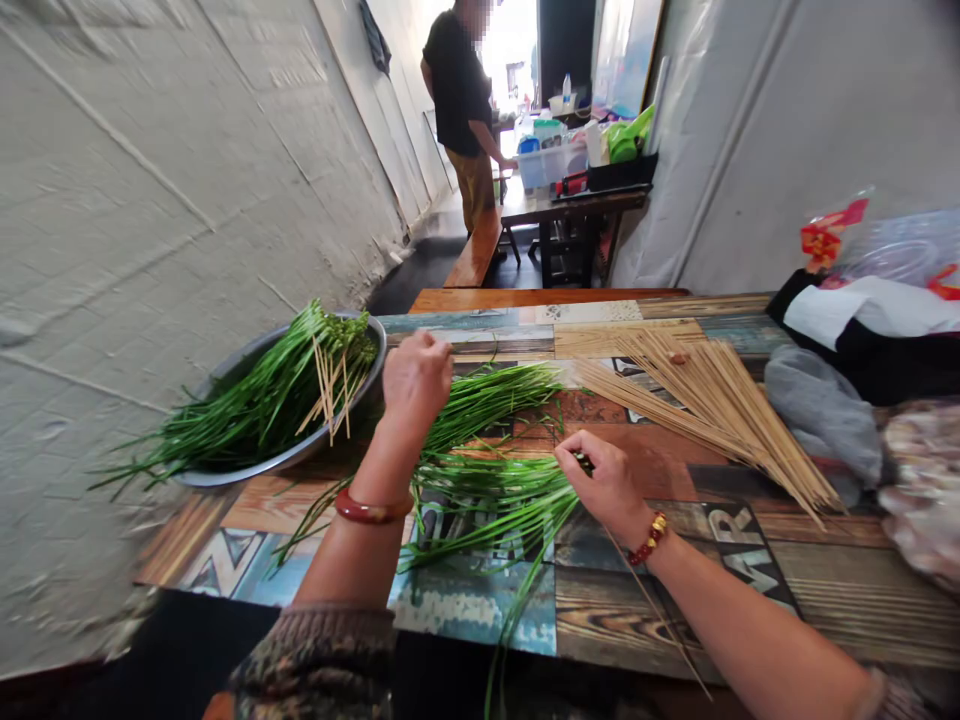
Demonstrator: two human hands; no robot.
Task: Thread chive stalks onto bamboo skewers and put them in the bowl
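Note:
My right hand (606, 483) pinches the ends of a loose bunch of green chives (517, 495). A thin bamboo skewer (660, 610) runs from under that hand toward the table's near edge. Raised over the left part of the chives, my left hand (418, 378) is closed; its fingertips are turned away, so whatever it holds is hidden. Another pile of chives (495, 395) lies just behind the bunch. Many loose bamboo skewers (712, 400) are fanned out on the table to the right.
On the left stands a metal bowl (281, 462) heaped with chives, several skewers across them. A grey plastic bag (821, 410) and a bag of pale bulbs (926, 480) sit at the right of the patterned table (847, 570). A person (459, 90) stands beyond, by a plastic bin (544, 168).

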